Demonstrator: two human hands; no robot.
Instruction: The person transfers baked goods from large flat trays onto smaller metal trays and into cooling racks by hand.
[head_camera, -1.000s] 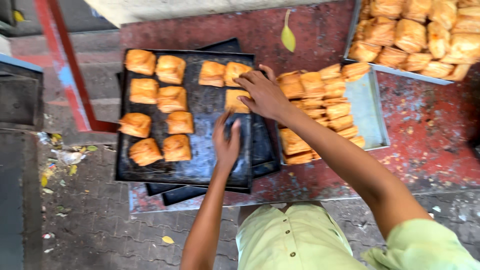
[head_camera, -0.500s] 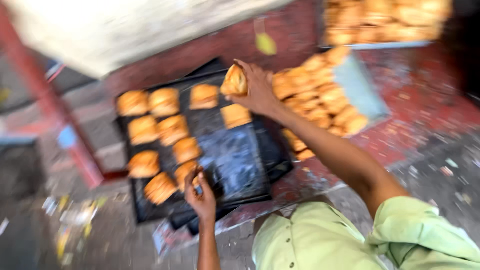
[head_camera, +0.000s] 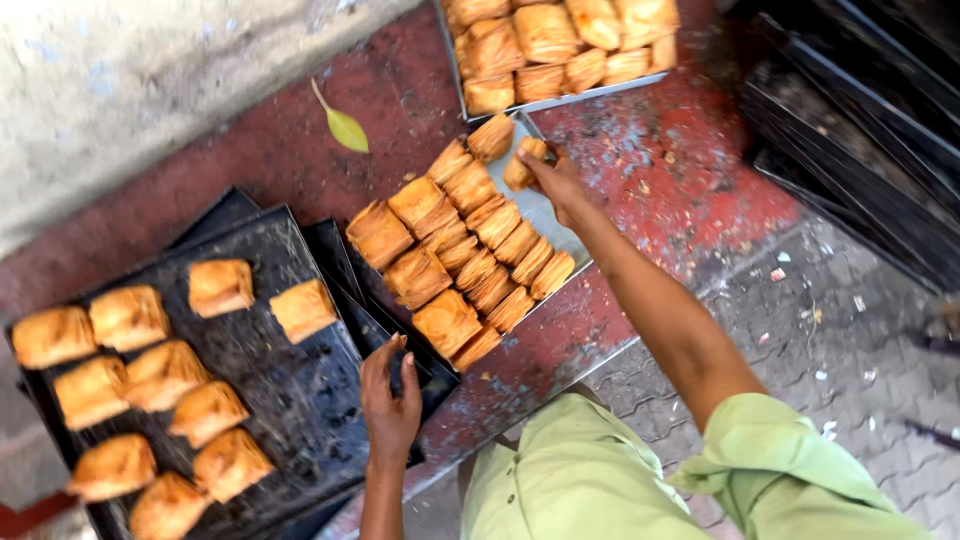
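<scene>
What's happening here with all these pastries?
A person in a green shirt is handling golden baked puff pastries. The right hand holds one pastry over the crowded silver metal tray. The left hand rests on the edge of the black baking tray, where several pastries remain.

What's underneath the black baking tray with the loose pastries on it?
More dark trays stick out from under the black tray at its right and top edges, stacked on the red surface. How many, and anything between them, is covered.
</scene>
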